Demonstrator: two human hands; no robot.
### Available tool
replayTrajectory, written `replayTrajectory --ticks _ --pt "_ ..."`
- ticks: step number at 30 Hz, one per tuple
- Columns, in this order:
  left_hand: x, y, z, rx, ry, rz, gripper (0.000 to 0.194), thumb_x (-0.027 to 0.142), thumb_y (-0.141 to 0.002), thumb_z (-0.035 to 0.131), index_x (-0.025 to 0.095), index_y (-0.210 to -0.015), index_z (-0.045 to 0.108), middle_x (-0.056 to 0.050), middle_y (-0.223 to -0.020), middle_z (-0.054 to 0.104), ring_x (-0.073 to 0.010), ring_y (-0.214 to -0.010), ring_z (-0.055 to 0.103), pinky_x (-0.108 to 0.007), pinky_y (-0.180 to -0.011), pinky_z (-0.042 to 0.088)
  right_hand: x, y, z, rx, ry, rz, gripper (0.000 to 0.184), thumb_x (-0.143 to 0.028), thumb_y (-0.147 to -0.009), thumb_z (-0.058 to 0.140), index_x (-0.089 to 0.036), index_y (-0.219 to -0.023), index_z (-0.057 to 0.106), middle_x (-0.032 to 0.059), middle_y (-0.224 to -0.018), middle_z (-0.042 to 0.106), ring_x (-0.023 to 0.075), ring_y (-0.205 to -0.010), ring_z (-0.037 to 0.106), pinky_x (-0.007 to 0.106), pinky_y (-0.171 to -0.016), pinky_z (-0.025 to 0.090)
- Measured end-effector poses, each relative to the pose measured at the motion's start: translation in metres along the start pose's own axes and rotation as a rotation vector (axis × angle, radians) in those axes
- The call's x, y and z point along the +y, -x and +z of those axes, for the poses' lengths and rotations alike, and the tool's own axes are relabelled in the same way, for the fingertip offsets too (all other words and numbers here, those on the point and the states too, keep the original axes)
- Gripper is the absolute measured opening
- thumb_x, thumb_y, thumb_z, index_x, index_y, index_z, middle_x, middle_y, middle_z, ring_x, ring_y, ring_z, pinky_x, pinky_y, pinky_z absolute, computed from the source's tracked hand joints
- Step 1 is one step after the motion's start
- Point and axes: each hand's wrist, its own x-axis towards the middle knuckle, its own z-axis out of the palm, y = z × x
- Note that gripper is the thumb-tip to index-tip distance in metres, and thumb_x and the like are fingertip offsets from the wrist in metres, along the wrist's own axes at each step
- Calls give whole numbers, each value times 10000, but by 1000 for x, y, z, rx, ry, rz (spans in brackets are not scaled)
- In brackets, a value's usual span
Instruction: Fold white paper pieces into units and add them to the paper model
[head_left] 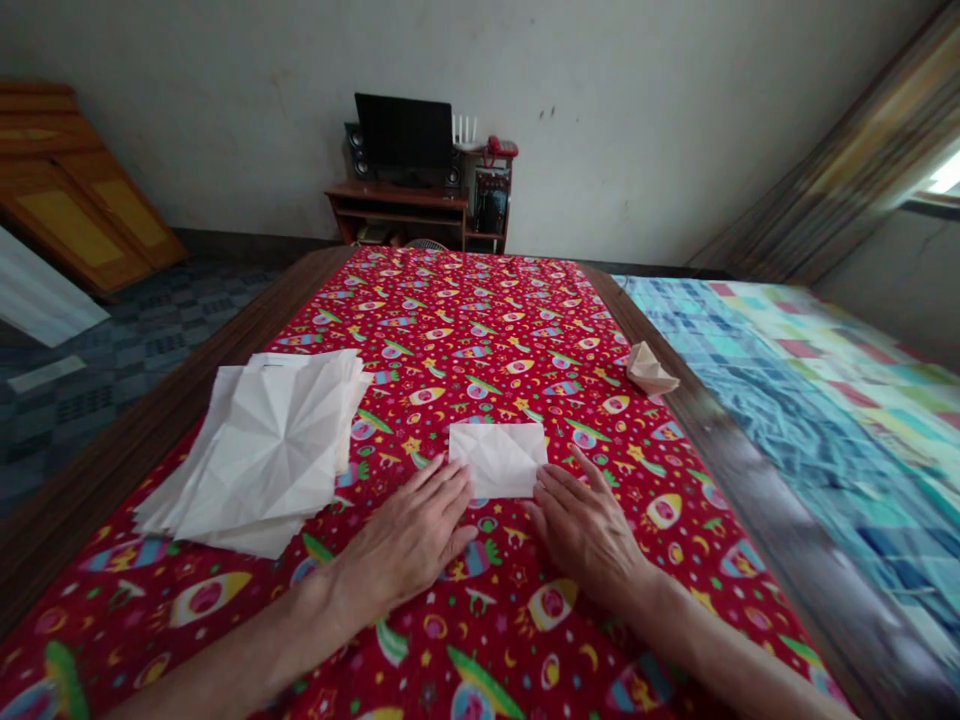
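Observation:
A small folded white paper (501,458) lies flat on the red patterned tablecloth (480,340). My left hand (409,535) rests flat on the cloth, its stretched fingertips touching the paper's lower left edge. My right hand (585,525) lies flat as well, fingers spread and touching the paper's lower right corner. Neither hand holds anything. A stack of creased white paper sheets (259,450) sits to the left of my left hand. A folded beige paper figure (649,369) lies at the cloth's right edge.
The wooden table edge (135,430) shows beside the cloth. A bed with a blue patchwork cover (810,400) runs along the right. A desk with a monitor (405,135) stands at the far wall, and a wooden cabinet (75,200) at the left.

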Motion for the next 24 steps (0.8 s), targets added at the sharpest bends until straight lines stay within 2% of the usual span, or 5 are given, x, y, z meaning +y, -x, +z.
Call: replayTrajectory --ticks 2,4,10,17,24 --pt "1 -16 4 -5 35 48 409 355 -971 375 118 -1263 536 -114 -1366 515 -218 -1312 420 -361 -1104 339 1 -13 7 -31 -7 14 294 -193 -950 393 -156 -876 675 103 -941 715 212 -946 657 476 -1042 383" --pt "-1 -32 10 -17 46 90 433 360 -973 365 114 -1309 488 -120 -1409 465 -219 -1345 373 -358 -1108 330 5 -22 15 -81 -19 6 321 -273 -949 419 -100 -1136 614 165 -1155 646 245 -1132 574 432 -1008 430" --pt "-17 -48 23 -19 -18 15 577 440 -967 337 53 -1395 357 -179 -1502 279 -276 -1411 207 -434 -1141 241 36 -18 28 -226 -5 -26 589 -422 -958 372 -17 -1386 379 214 -1454 357 279 -1370 298 487 -1094 310" --pt "-31 -22 16 -4 -83 -13 616 464 -956 344 51 -1412 323 -182 -1501 277 -260 -1412 214 -420 -1140 241 30 -4 16 -141 60 70 503 -369 -947 422 -22 -1308 466 239 -1402 423 323 -1323 364 551 -1044 328" --pt "-28 -22 15 -32 -73 -61 624 489 -928 399 55 -1375 377 -191 -1470 345 -277 -1390 273 -451 -1120 271 -17 -28 8 -150 45 -223 230 -98 -906 440 -113 -1094 573 145 -1120 631 235 -1051 553 376 -824 467"
